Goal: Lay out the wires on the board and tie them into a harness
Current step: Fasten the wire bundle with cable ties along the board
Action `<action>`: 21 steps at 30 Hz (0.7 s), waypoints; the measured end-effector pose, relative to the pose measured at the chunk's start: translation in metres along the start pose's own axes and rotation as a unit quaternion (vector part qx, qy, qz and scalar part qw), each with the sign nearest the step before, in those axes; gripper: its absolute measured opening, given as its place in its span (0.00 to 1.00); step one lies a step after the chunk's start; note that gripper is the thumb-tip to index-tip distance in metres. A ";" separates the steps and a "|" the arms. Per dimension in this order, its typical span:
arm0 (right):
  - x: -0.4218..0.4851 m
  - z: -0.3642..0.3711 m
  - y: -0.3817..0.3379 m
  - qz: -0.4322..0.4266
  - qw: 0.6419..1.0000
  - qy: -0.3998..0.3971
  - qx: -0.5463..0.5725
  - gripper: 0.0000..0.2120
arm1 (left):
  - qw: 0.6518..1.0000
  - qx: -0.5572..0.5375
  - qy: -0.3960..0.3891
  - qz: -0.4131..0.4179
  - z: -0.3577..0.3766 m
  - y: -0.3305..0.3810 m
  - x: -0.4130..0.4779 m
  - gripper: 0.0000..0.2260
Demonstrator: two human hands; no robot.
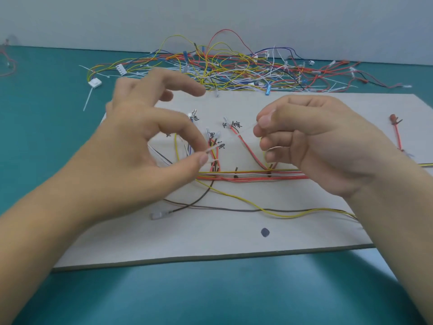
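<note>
Cable tie (pixel 230 137), white, held taut and slanted in the air above the board (pixel 210 242), crossing over the red leads (pixel 246 149). Left hand (pixel 140 146): thumb and index pinching the tie's lower end, other fingers spread and lifted. Right hand (pixel 316 141): thumb and index pinching the upper end, remaining fingers curled in. Wire bundle (pixel 253 176), red, yellow and white, laid straight across the board below the tie. Loose yellow wire (pixel 234 197) and brown wire (pixel 222 209) crossing nearer the front edge. Tangled wire pile (pixel 234 69) behind the board on teal table (pixel 210 289).
</note>
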State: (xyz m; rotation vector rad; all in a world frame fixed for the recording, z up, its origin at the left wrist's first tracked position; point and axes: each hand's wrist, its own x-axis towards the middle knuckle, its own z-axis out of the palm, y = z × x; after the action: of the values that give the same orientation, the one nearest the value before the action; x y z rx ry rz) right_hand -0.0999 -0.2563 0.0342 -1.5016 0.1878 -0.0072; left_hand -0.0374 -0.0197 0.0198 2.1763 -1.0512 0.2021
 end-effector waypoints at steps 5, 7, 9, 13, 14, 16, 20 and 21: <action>-0.003 -0.005 -0.005 0.002 0.994 -0.053 -0.091 0.05 | 0.997 -0.030 0.065 0.007 -0.004 -0.010 0.002 0.02; -0.007 -0.007 -0.007 0.016 0.979 -0.142 -0.144 0.05 | 0.995 -0.059 0.077 0.012 -0.002 -0.010 0.003 0.02; -0.013 -0.007 -0.007 0.029 0.957 -0.235 -0.170 0.06 | 0.994 -0.075 0.072 0.026 0.001 -0.007 0.003 0.02; -0.019 -0.003 -0.009 0.038 0.924 -0.318 -0.209 0.03 | 0.993 -0.099 0.027 0.061 0.011 0.002 0.002 0.02; -0.018 -0.002 -0.009 0.024 0.932 -0.292 -0.214 0.05 | 0.992 -0.102 0.017 0.066 0.013 0.004 0.002 0.02; -0.015 0.001 -0.008 -0.012 0.952 -0.226 -0.207 0.06 | 0.991 -0.113 0.003 0.073 0.015 0.007 0.002 0.02; -0.014 0.009 -0.004 -0.041 0.966 -0.178 -0.183 0.06 | 0.987 -0.140 -0.005 0.073 0.017 0.009 0.002 0.02; -0.014 0.010 -0.003 -0.048 0.968 -0.167 -0.180 0.07 | 0.987 -0.144 -0.004 0.070 0.017 0.009 0.001 0.03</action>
State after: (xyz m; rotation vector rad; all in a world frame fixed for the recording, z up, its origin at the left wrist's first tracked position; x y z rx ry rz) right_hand -0.1121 -0.2445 0.0392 -1.8465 -0.1638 0.2112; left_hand -0.0457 -0.0352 0.0125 1.8492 -1.1617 0.0979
